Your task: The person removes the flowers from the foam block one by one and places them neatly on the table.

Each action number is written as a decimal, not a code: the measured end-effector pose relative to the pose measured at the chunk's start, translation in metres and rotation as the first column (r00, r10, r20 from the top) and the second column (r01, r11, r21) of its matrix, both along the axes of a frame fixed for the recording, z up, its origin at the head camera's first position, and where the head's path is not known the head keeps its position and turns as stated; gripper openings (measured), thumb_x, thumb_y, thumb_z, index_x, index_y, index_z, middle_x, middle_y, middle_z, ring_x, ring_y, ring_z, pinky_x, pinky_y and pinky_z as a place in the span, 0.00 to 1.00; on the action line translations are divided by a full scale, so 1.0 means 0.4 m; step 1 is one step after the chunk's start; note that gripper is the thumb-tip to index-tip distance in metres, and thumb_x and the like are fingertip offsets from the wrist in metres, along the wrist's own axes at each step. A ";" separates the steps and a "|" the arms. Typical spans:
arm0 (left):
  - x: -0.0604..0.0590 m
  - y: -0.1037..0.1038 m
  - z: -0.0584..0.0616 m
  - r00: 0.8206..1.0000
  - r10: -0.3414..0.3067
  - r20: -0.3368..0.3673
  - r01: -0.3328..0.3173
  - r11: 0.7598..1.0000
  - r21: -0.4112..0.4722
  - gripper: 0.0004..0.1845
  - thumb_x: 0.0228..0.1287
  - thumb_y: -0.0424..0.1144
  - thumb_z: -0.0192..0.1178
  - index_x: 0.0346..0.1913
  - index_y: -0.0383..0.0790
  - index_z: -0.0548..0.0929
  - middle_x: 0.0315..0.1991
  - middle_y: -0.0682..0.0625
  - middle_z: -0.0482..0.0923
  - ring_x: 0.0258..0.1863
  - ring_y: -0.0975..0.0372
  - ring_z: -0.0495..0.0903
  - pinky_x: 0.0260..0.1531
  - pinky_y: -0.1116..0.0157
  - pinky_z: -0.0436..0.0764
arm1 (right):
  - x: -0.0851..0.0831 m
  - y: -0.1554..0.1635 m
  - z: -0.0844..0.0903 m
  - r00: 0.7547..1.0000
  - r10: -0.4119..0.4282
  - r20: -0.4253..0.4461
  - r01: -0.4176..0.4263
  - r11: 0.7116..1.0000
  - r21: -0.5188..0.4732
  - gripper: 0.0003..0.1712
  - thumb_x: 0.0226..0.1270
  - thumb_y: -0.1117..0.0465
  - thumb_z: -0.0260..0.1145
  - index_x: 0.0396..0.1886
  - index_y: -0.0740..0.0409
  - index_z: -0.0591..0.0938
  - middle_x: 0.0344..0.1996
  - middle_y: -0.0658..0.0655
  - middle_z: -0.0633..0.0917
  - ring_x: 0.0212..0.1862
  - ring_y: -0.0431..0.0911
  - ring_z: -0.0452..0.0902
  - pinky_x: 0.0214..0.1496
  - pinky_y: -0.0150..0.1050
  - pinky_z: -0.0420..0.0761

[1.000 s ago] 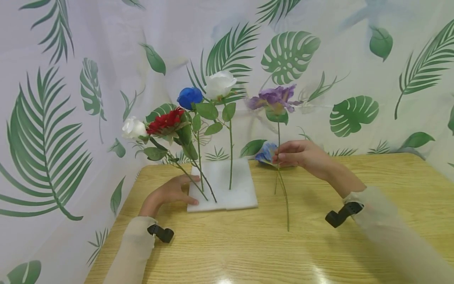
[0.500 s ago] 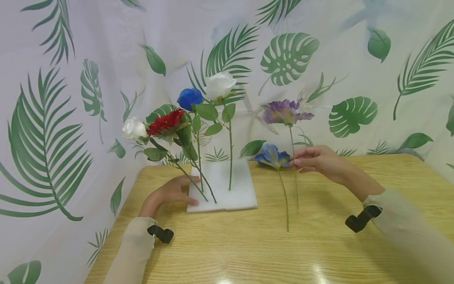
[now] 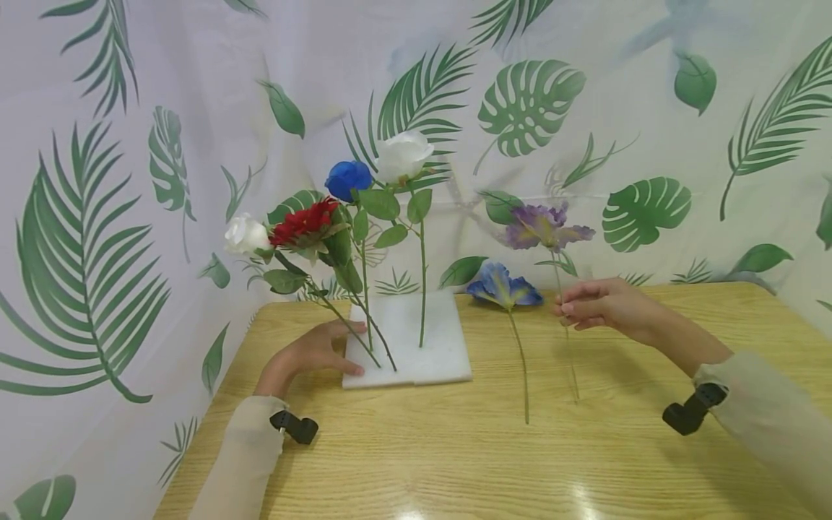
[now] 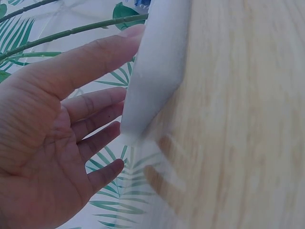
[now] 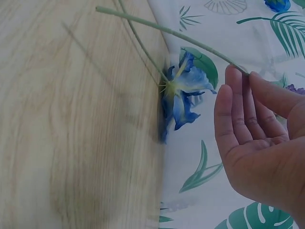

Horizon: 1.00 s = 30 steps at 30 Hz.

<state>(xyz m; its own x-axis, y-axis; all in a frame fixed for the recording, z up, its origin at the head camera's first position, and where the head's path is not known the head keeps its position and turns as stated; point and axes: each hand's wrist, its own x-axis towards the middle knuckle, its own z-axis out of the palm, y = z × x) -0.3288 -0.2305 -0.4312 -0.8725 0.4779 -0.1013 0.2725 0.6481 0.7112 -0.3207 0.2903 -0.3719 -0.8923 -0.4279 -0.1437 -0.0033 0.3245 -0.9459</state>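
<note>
Between its thumb and fingertips, my right hand (image 3: 601,307) pinches the stem of a purple artificial flower (image 3: 546,227). The bloom is up and the stem slants over the table, its lower end (image 5: 102,9) showing in the right wrist view. Just left of it a blue flower (image 3: 503,289) lies on the table. My left hand (image 3: 318,350) rests against the left edge of a white foam slab (image 3: 442,361), fingers extended. Upright or leaning in the foam stand a red flower (image 3: 302,225), a blue rose (image 3: 347,180), a large white rose (image 3: 403,157) and a smaller white rose (image 3: 245,235).
A wood-grain table (image 3: 455,462) spreads under everything. White cloth with green leaf prints (image 3: 646,217) hangs behind the table and along its left side. A black wrist camera (image 3: 692,410) sits on the right sleeve, another (image 3: 295,426) on the left.
My right hand has moved to the right and a little lower, bringing the purple flower away from above the blue one, which lies where it was. My left hand has stayed put.
</note>
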 end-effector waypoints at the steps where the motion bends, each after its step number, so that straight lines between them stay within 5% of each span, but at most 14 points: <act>1: 0.000 0.000 0.000 1.000 -0.002 -0.002 0.002 1.000 0.002 0.43 0.51 0.44 0.80 0.71 0.38 0.75 0.76 0.43 0.68 0.79 0.44 0.57 0.78 0.43 0.56 | 0.001 0.003 -0.002 1.000 -0.002 0.007 0.002 1.000 0.003 0.12 0.77 0.62 0.62 0.56 0.58 0.81 0.46 0.43 0.90 0.49 0.40 0.87 0.53 0.37 0.87; 17: 0.000 -0.001 -0.004 1.000 0.004 0.006 -0.004 1.000 0.001 0.44 0.51 0.47 0.80 0.71 0.40 0.74 0.76 0.45 0.67 0.79 0.46 0.58 0.78 0.45 0.58 | 0.009 0.021 -0.045 0.990 0.049 0.134 -0.043 0.998 -0.048 0.10 0.76 0.66 0.61 0.52 0.57 0.84 0.45 0.48 0.91 0.46 0.41 0.89 0.50 0.37 0.88; 30: -0.002 -0.001 -0.003 1.000 0.000 -0.006 0.000 1.000 -0.001 0.42 0.51 0.45 0.80 0.70 0.38 0.75 0.75 0.43 0.69 0.78 0.45 0.61 0.78 0.45 0.59 | -0.001 0.026 -0.076 0.984 0.055 0.167 -0.062 0.997 0.035 0.20 0.76 0.63 0.62 0.60 0.72 0.78 0.45 0.49 0.89 0.45 0.41 0.88 0.52 0.40 0.88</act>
